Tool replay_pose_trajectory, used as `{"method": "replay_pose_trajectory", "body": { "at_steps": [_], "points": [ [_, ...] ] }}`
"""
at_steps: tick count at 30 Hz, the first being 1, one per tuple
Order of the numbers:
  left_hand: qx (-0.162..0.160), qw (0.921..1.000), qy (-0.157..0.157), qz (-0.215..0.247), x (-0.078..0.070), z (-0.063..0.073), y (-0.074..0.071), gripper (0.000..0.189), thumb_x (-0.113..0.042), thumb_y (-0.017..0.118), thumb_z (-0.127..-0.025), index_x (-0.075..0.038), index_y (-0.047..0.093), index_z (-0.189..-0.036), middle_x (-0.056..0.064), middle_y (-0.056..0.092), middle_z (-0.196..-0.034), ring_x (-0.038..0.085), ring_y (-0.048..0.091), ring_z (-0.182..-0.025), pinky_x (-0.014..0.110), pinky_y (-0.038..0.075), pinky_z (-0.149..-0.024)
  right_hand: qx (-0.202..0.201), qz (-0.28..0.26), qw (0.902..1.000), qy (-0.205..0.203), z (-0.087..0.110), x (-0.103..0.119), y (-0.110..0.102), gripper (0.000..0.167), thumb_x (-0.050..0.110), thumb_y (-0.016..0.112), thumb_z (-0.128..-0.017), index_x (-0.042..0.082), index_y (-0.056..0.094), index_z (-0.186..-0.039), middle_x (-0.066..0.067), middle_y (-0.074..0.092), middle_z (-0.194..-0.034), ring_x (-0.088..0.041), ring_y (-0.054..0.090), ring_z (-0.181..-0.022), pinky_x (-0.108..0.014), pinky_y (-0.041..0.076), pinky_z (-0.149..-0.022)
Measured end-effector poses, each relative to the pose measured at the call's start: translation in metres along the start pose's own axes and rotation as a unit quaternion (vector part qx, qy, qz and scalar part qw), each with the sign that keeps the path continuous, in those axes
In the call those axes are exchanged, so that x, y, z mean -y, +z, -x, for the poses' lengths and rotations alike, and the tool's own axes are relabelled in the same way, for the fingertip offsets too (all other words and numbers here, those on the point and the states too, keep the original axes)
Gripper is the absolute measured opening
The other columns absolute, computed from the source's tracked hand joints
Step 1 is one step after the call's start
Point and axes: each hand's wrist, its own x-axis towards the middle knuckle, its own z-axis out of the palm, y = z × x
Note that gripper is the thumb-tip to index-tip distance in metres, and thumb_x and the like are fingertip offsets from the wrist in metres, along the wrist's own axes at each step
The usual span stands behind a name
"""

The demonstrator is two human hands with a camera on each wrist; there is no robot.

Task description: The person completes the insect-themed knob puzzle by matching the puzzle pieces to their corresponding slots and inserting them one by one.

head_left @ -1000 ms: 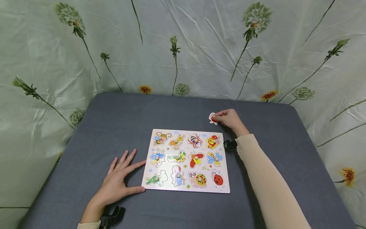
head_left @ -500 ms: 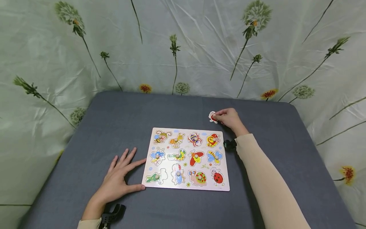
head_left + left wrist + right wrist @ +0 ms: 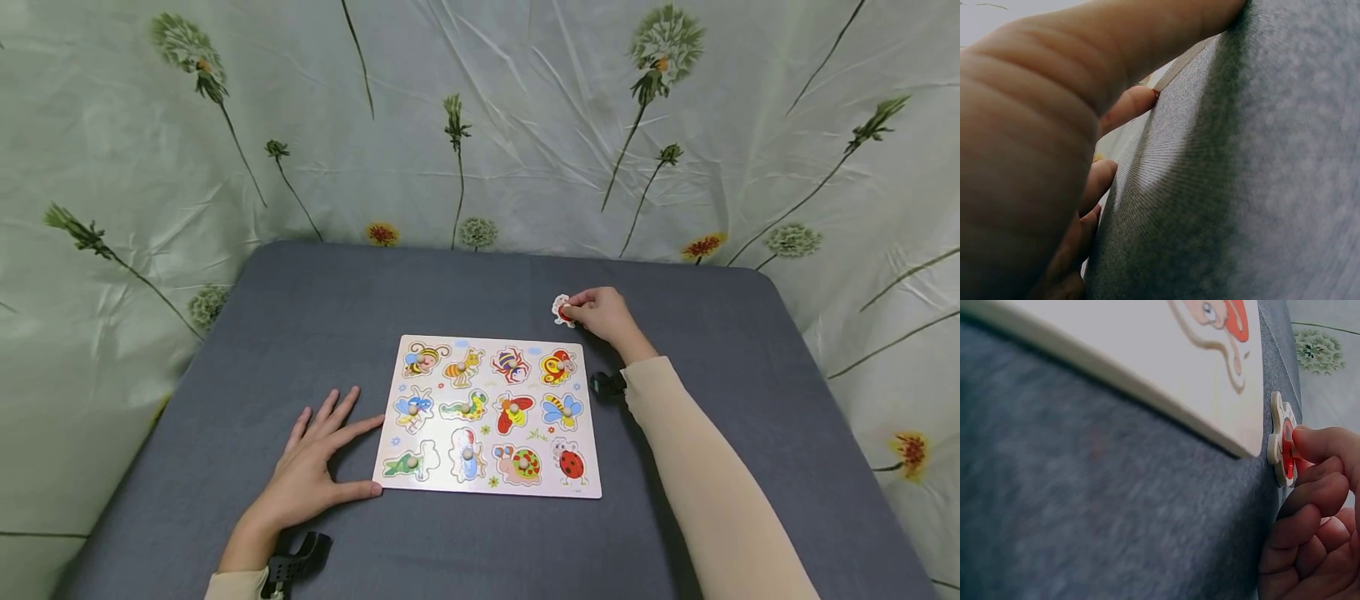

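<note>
On the table lies a wooden peg puzzle board (image 3: 486,421), printed with insects and other small creatures. Most shapes carry a round knob; the ladybug (image 3: 571,463) at the lower right shows none. Beyond the board's far right corner, my right hand (image 3: 606,318) pinches a red-and-white puzzle piece (image 3: 561,312) between thumb and fingers. The right wrist view shows this piece (image 3: 1277,447) with a thick wooden edge, close to the tabletop; whether it touches cannot be told. My left hand (image 3: 311,471) is spread flat, its thumb and index fingertips touching the board's left edge.
A dark grey cloth (image 3: 420,542) covers the table. Behind and beside it hangs a pale flower-printed curtain (image 3: 540,125). A black wrist strap (image 3: 300,560) sits on the left wrist, and a dark device (image 3: 607,386) on the right.
The right hand and its puzzle piece have shifted very slightly to the right. The left hand stays against the board, which lies as before apart from a small camera shift.
</note>
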Motion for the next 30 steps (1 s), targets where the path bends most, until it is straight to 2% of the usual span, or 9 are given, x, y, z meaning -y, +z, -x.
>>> {"method": "replay_pose_trajectory", "body": {
  "at_steps": [8, 16, 22, 30],
  "points": [
    [-0.001, 1.0, -0.001, 0.0, 0.002, 0.0, 0.0, 0.095, -0.069, 0.09, -0.072, -0.038, 0.058, -0.156, 0.009, 0.02, -0.181, 0.043, 0.007, -0.169, 0.07, -0.003, -0.131, 0.012, 0.05, 0.998, -0.037, 0.004, -0.006, 0.001, 0.028, 0.026, 0.071, -0.104, 0.0, 0.076, -0.114, 0.0, 0.06, -0.072, -0.016, 0.053, -0.067, -0.029, 0.041, -0.064],
    [0.0, 1.0, 0.003, 0.003, 0.002, 0.0, -0.001, 0.094, -0.069, 0.09, -0.073, -0.038, 0.058, -0.156, 0.009, 0.02, -0.181, 0.043, 0.007, -0.169, 0.07, -0.003, -0.131, -0.001, 0.059, 0.9969, -0.052, 0.009, -0.007, 0.0, 0.027, 0.025, 0.069, -0.105, 0.0, 0.075, -0.115, -0.002, 0.06, -0.072, -0.017, 0.053, -0.065, -0.029, 0.041, -0.063],
    [0.0, 1.0, 0.001, 0.001, 0.001, 0.001, -0.001, 0.095, -0.07, 0.089, -0.072, -0.038, 0.058, -0.156, 0.009, 0.02, -0.181, 0.042, 0.006, -0.169, 0.069, -0.005, -0.131, 0.018, 0.076, 0.9952, -0.059, 0.014, -0.005, -0.003, 0.028, 0.025, 0.067, -0.107, 0.0, 0.073, -0.119, -0.003, 0.062, -0.074, -0.018, 0.054, -0.066, -0.031, 0.042, -0.064],
    [0.002, 1.0, -0.002, -0.004, 0.0, -0.002, 0.0, 0.096, -0.072, 0.089, -0.071, -0.038, 0.058, -0.156, 0.01, 0.02, -0.181, 0.044, 0.007, -0.169, 0.07, -0.005, -0.131, 0.027, 0.079, 0.9933, -0.08, 0.022, -0.01, -0.01, 0.028, 0.023, 0.067, -0.107, -0.001, 0.073, -0.118, -0.001, 0.057, -0.071, -0.017, 0.049, -0.064, -0.03, 0.039, -0.065]
  ]
}}
